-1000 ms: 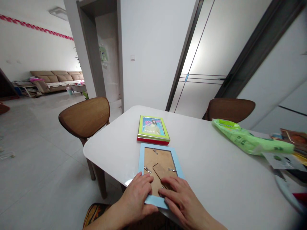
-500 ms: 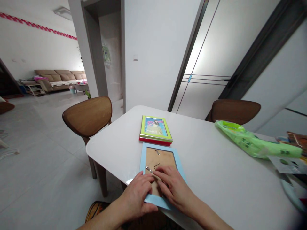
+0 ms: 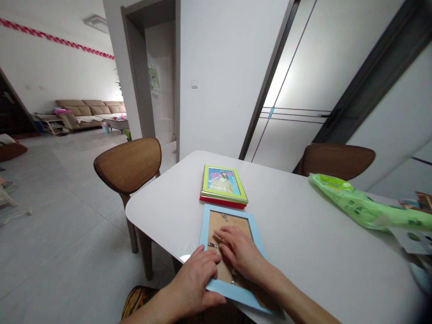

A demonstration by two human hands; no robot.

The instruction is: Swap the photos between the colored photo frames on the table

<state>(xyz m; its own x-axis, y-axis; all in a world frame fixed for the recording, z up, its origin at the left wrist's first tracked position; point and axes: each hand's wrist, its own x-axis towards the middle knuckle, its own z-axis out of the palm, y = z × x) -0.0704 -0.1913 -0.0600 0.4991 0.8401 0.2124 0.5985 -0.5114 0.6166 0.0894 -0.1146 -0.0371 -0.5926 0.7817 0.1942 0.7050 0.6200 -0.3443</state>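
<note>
A light blue picture frame (image 3: 259,234) lies face down on the table, its brown backing board (image 3: 216,220) showing. Small metal fittings sit along the board's edges: one clip (image 3: 225,218) at the top, another clip (image 3: 212,245) on the left side, and a third near the bottom. My left hand (image 3: 197,279) grips the frame's lower left side, fingers on top and thumb at the near edge. Over the middle of the board rests my right hand (image 3: 241,254), fingers stretched and slightly bent beside the left clip. Whatever lies beneath its palm is hidden.
Just beyond the blue frame is a stack with a green picture frame (image 3: 224,182) on a red one (image 3: 222,202). A green plastic bag (image 3: 367,207) lies at the right of the white table (image 3: 293,252). Wooden chairs (image 3: 130,162) stand around it.
My right hand has shifted up the board and now covers the spot where a thin bent wire piece showed. The left clip has turned flatter. A lower clip has come into view.
</note>
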